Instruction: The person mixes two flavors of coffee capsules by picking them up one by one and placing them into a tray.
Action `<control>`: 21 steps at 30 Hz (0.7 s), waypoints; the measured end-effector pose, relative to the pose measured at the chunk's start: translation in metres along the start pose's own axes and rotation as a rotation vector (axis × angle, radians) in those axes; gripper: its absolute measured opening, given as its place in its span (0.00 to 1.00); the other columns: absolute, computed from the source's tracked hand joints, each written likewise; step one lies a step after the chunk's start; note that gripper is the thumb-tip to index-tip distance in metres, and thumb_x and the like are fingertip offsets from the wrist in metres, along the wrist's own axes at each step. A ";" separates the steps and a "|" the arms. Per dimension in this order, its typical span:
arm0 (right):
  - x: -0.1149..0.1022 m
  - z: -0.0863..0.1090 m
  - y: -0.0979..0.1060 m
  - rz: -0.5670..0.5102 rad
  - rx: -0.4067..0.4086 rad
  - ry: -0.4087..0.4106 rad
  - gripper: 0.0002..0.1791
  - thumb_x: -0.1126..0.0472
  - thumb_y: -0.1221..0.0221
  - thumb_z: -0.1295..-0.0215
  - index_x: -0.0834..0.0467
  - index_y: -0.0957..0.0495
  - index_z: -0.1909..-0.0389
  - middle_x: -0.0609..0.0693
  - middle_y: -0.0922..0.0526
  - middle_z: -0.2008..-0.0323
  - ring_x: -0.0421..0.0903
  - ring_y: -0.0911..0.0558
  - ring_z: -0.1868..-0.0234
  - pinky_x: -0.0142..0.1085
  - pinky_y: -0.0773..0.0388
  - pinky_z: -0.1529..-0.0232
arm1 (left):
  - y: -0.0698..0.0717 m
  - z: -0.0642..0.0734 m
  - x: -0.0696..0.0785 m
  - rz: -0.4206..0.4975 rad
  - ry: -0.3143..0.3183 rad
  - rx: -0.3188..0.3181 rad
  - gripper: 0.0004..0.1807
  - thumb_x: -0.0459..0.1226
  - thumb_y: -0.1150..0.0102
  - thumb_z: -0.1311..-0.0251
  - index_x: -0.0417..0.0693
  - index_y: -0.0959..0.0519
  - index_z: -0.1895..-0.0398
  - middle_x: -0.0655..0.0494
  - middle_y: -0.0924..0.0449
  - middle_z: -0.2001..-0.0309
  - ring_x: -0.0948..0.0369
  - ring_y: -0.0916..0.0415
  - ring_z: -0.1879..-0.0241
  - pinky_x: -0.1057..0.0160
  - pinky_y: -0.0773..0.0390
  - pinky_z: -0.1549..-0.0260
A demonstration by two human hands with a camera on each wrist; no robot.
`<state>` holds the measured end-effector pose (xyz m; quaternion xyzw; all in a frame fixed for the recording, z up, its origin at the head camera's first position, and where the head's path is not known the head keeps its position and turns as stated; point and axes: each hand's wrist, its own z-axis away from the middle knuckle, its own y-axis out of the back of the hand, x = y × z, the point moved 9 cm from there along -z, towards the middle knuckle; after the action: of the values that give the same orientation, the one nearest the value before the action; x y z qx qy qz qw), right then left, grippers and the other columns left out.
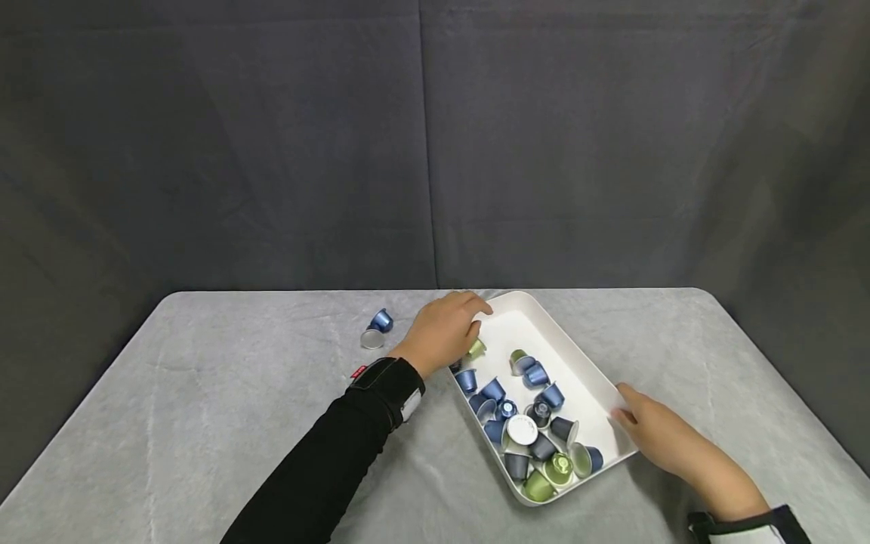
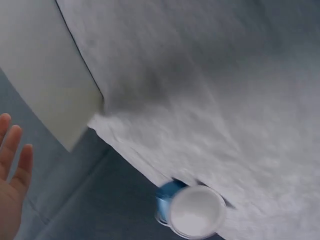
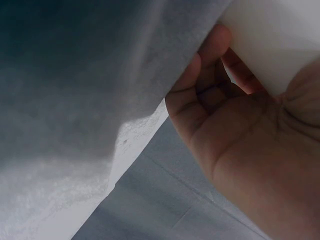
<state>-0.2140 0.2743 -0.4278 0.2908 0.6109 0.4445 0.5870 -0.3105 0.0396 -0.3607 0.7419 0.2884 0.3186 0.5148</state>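
Observation:
A white rectangular tray (image 1: 544, 321) sits at an angle, with many coffee capsules in its near half. They are blue (image 1: 535, 374), green (image 1: 540, 486) and dark grey (image 1: 516, 466); one shows a white lid (image 1: 522, 430). My right hand (image 1: 662, 434) grips the tray's right corner, thumb over the rim and curled fingers low against its outer side in the right wrist view. My left hand (image 1: 445, 329) reaches over the tray's far left side. In the left wrist view its fingers (image 2: 11, 150) are extended and spread, and it holds nothing visible.
Two more capsules lie on the table left of the tray: a blue one (image 1: 382, 320) and one with its pale lid (image 1: 372, 339) facing up. A grey cloth covers the table (image 1: 238, 423). Dark curtains (image 1: 306, 151) rise behind its far edge.

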 end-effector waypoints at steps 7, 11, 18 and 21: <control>0.000 0.002 0.002 0.003 0.021 0.012 0.16 0.67 0.48 0.28 0.74 0.33 0.46 0.73 0.22 0.53 0.71 0.23 0.48 0.62 0.27 0.50 | 0.006 0.003 -0.032 0.096 0.097 0.033 0.16 0.36 0.47 0.28 0.50 0.22 0.40 0.55 0.22 0.41 0.56 0.27 0.40 0.57 0.23 0.48; 0.001 0.002 0.002 -0.006 0.018 0.013 0.15 0.67 0.48 0.28 0.72 0.32 0.47 0.71 0.21 0.55 0.68 0.21 0.50 0.61 0.26 0.52 | 0.013 0.008 -0.047 0.064 0.170 0.072 0.15 0.36 0.46 0.29 0.51 0.21 0.41 0.54 0.21 0.43 0.55 0.26 0.42 0.56 0.22 0.50; 0.000 0.002 0.001 -0.006 0.014 0.011 0.15 0.67 0.48 0.28 0.72 0.32 0.47 0.70 0.21 0.55 0.65 0.20 0.51 0.60 0.26 0.52 | 0.018 0.018 -0.076 0.015 0.313 0.119 0.15 0.35 0.47 0.30 0.50 0.20 0.43 0.54 0.20 0.46 0.53 0.25 0.46 0.53 0.24 0.50; 0.000 0.002 0.001 -0.005 0.013 0.006 0.15 0.67 0.48 0.28 0.73 0.32 0.46 0.71 0.21 0.54 0.67 0.21 0.50 0.61 0.26 0.51 | 0.017 0.022 -0.089 0.019 0.380 0.103 0.15 0.36 0.47 0.30 0.49 0.21 0.42 0.52 0.20 0.46 0.53 0.25 0.46 0.52 0.24 0.50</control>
<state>-0.2117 0.2753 -0.4266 0.2915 0.6163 0.4400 0.5845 -0.3481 -0.0450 -0.3656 0.6965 0.3893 0.4425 0.4093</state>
